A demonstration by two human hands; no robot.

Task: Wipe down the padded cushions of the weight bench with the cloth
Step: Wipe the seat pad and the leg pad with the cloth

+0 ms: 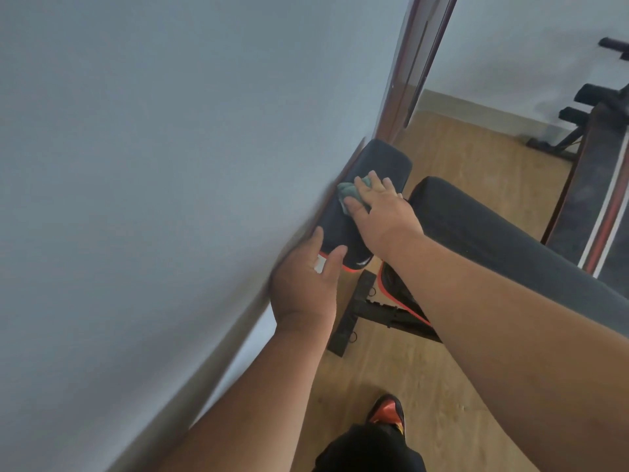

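Note:
A black padded seat cushion (377, 161) with red piping stands right against the wall. My right hand (381, 212) presses a crumpled teal cloth (347, 192) flat onto its top; most of the cloth is hidden under my fingers. My left hand (306, 287) grips the cushion's near end, thumb on top, next to a white label. The long dark back cushion (476, 229) of the bench runs to the right, partly behind my right forearm. Below the pads shows the black metal frame (360, 315).
A grey wall (153, 165) fills the left side, touching the seat cushion. A reddish door frame (418, 63) rises behind the bench. Another bench (599, 185) with roller pads stands at the far right. My red shoe (388, 410) is on the wooden floor (469, 151).

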